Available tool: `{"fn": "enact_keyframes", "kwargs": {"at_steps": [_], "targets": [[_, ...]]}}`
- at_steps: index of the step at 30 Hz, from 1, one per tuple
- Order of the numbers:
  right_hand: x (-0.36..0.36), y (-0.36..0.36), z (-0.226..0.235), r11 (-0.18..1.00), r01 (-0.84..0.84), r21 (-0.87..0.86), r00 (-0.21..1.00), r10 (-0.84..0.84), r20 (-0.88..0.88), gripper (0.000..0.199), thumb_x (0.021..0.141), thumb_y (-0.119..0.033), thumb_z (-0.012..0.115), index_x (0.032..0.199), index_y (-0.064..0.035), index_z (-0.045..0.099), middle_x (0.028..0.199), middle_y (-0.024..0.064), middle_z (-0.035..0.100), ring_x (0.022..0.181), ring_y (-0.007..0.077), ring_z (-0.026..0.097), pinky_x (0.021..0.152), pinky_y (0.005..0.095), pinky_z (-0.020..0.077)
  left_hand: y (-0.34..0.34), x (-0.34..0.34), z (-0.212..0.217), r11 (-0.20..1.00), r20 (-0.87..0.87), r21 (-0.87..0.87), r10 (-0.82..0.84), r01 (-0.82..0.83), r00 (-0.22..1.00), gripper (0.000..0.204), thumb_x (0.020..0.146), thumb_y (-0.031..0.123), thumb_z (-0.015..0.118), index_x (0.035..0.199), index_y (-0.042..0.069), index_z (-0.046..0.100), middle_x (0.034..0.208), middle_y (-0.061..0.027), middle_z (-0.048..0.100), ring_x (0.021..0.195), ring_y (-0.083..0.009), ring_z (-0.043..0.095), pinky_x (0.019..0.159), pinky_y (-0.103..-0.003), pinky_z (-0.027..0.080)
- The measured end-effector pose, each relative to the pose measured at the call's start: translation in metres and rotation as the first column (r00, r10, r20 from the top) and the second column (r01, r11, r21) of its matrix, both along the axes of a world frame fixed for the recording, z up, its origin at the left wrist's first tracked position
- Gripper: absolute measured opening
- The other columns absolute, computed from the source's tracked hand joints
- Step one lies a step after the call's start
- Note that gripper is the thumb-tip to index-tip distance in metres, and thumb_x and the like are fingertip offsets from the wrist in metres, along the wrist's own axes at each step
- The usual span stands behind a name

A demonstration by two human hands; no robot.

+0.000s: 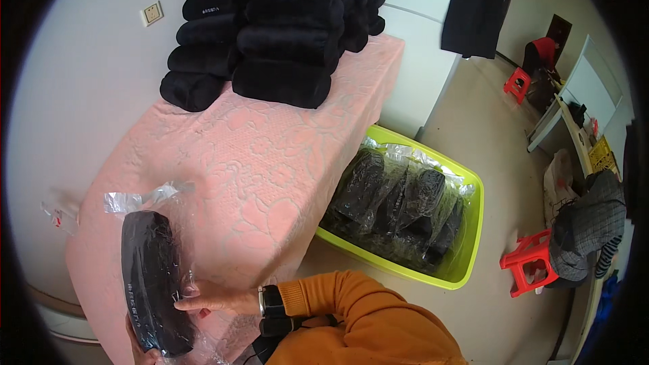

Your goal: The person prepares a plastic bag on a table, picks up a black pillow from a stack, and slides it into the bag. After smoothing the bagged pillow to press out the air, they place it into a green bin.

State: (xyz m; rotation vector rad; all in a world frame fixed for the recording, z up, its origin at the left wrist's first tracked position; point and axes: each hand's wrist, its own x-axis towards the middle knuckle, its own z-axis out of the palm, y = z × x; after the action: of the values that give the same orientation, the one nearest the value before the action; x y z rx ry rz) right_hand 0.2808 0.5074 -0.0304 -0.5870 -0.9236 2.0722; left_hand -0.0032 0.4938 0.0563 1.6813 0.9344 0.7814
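Note:
A black roll-shaped cushion (152,277) in a clear plastic bag (184,230) is at the near left of the pink-covered table. The bag's crinkled mouth spreads past the cushion's far end. My left hand (140,350), partly cut off by the lower edge, grips the cushion's near end, with fingers along its left side. From the right, my right hand (220,301) reaches to the cushion's side, its index finger stretched out against the plastic. Its other fingers are partly hidden by the film. A watch and an orange sleeve cover that arm.
Black cushions (284,81) are stacked at the table's (223,155) far end. Right of the table, a lime-green tub (476,230) holds several bagged black cushions. Red stools (531,263) and a seated person in grey (587,230) are at the right; another person (543,51) is farther back.

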Motion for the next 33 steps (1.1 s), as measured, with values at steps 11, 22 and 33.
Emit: {"fn": "enact_keyframes", "kwargs": {"at_steps": [11,22,33], "targets": [[0.040,-0.024,0.038,0.774,0.503,0.385,0.863,-0.429,-0.266,0.091,0.073,-0.032,0.081,0.140,0.0019,0.030,0.130,0.0117,0.050,0.122,0.0220,0.046,0.105,0.0369,0.0357,0.016,0.085,-0.005,0.982,0.061,0.159,0.098,-0.107,0.993,0.125,0.057,0.049,0.086,0.149,0.001,0.016,0.141,-0.0148,0.035,0.128,-0.0290,0.041,0.107,-0.040,0.035],[0.174,-0.104,-0.009,0.464,0.848,0.257,0.525,-0.802,-0.285,0.085,0.074,-0.012,0.076,0.143,-0.0001,0.028,0.128,0.0099,0.052,0.116,0.0196,0.051,0.101,0.0371,0.0406,0.004,0.233,-0.008,0.939,-0.115,0.232,-0.234,0.255,0.965,0.123,0.058,0.037,0.088,0.150,0.003,0.014,0.147,-0.0160,0.030,0.131,-0.0285,0.036,0.106,-0.041,0.034],[0.301,-0.240,-0.156,0.029,0.999,-0.021,0.030,-0.996,0.081,0.086,0.080,-0.007,0.071,0.147,-0.0041,0.016,0.128,0.0129,0.049,0.111,0.0218,0.055,0.092,0.0348,0.0479,0.011,0.193,-0.037,0.942,-0.356,0.223,-0.162,0.252,0.920,0.101,0.070,0.034,0.081,0.149,0.007,0.025,0.144,-0.0149,0.040,0.121,-0.0295,0.047,0.098,-0.044,0.040]]}}
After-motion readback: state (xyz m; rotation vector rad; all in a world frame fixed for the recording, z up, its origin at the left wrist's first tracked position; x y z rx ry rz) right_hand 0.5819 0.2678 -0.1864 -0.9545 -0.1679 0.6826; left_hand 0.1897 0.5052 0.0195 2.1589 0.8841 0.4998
